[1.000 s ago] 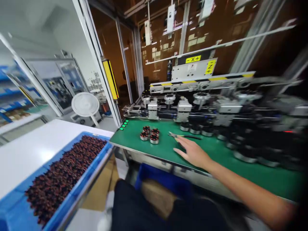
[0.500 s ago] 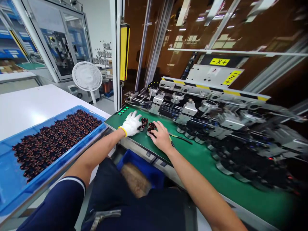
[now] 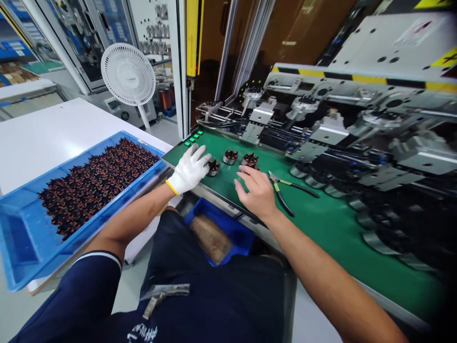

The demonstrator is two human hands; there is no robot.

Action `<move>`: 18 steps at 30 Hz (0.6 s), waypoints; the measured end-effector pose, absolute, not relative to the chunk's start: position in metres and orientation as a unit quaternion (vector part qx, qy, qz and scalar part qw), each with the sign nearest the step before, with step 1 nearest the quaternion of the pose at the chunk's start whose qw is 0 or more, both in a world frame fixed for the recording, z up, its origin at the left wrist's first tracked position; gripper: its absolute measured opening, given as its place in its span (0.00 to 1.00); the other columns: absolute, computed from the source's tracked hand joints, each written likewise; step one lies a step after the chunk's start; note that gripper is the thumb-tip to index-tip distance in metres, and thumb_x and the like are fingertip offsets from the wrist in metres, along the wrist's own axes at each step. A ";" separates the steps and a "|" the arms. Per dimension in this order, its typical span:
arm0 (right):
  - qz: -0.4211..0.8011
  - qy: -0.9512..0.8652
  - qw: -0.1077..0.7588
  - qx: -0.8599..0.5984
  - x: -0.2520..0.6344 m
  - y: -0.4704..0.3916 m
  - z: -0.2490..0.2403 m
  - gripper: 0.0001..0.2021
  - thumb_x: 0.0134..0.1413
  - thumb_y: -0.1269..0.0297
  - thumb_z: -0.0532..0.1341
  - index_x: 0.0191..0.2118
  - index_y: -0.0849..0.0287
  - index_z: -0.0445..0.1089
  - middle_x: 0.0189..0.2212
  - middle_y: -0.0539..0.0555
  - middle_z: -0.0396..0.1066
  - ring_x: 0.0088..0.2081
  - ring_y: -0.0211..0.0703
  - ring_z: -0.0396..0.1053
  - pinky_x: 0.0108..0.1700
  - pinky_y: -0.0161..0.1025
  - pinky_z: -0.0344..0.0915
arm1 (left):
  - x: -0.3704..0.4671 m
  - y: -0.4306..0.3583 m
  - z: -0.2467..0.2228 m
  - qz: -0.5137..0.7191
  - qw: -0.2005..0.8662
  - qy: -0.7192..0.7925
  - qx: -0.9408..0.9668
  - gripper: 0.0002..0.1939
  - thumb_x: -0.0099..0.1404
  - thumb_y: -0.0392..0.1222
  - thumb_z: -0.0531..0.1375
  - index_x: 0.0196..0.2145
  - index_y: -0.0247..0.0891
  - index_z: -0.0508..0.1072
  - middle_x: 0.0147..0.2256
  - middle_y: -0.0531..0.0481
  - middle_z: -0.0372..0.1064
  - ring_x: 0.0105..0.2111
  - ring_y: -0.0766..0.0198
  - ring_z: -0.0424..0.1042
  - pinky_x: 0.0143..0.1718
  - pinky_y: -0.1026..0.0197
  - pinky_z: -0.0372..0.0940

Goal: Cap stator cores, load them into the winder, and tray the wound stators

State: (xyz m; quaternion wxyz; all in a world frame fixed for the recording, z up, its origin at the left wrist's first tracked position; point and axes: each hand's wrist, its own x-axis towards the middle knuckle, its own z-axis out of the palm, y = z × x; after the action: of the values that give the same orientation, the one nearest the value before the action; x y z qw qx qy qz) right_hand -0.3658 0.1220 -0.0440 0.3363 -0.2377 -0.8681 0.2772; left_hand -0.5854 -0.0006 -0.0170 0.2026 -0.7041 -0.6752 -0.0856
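Note:
My left hand (image 3: 190, 169), in a white knit glove with a yellow cuff, lies over the green mat's left end with its fingers stretched out. Its fingertips are at a small wound motor stator (image 3: 213, 167), silver-sided with black and copper on top. My bare right hand (image 3: 257, 190) is open, fingers apart, just in front of a second stator (image 3: 250, 159) and another one (image 3: 254, 167) partly hidden by the fingers. Between the hands, farther back, stands one more stator (image 3: 230, 157). Whether the right fingertips touch a stator I cannot tell.
Pliers (image 3: 285, 188) with black-green handles lie right of my right hand. Many stators crowd the mat's (image 3: 332, 238) right side under the machine's metal fixtures (image 3: 262, 119). A blue tray (image 3: 21, 238) of wound parts sits left; a blue bin (image 3: 243, 240) is below.
My hands have moved apart from close around the stators, leaving several in plain sight on the mat. The pliers show fully now. My view has tilted down and come closer.

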 end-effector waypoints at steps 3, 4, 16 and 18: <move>0.371 -0.842 0.272 -0.281 -0.388 0.111 -0.049 0.11 0.60 0.61 0.62 0.41 0.63 0.76 0.39 0.62 0.78 0.38 0.49 0.76 0.45 0.46 0.74 | -0.565 -0.007 -0.029 -0.139 0.240 -0.675 -0.684 0.15 0.72 0.42 0.53 0.38 0.43 0.81 0.57 0.48 0.70 0.63 0.46 0.59 0.66 0.36 0.53; 0.398 -0.832 0.249 -0.295 -0.398 0.110 -0.051 0.12 0.61 0.60 0.62 0.40 0.64 0.76 0.35 0.60 0.78 0.32 0.46 0.76 0.37 0.42 0.75 | -0.556 -0.009 -0.035 -0.165 0.248 -0.677 -0.673 0.13 0.71 0.43 0.55 0.37 0.43 0.81 0.56 0.48 0.70 0.63 0.44 0.60 0.65 0.36 0.54; 0.487 -0.798 0.112 -0.337 -0.425 0.122 -0.049 0.02 0.59 0.72 0.65 0.38 0.65 0.73 0.18 0.43 0.67 0.17 0.30 0.61 0.23 0.29 0.61 | -0.564 0.005 -0.016 -0.122 0.160 -0.721 -0.663 0.19 0.60 0.47 0.66 0.49 0.42 0.79 0.63 0.39 0.60 0.66 0.32 0.51 0.64 0.32 0.50; 0.474 -0.808 0.120 -0.330 -0.421 0.122 -0.048 0.04 0.56 0.76 0.64 0.38 0.65 0.74 0.18 0.43 0.66 0.19 0.32 0.63 0.26 0.30 0.61 | -0.573 0.018 -0.006 -0.061 0.122 -0.712 -0.689 0.16 0.62 0.48 0.64 0.45 0.39 0.81 0.63 0.38 0.62 0.66 0.32 0.52 0.64 0.32 0.50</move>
State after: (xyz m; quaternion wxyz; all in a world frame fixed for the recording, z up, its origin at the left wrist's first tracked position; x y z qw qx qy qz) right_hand -0.4208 0.1221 -0.0484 0.1200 -0.3297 -0.8076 0.4740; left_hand -0.5730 0.0177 -0.0060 0.1222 -0.6887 -0.7120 -0.0607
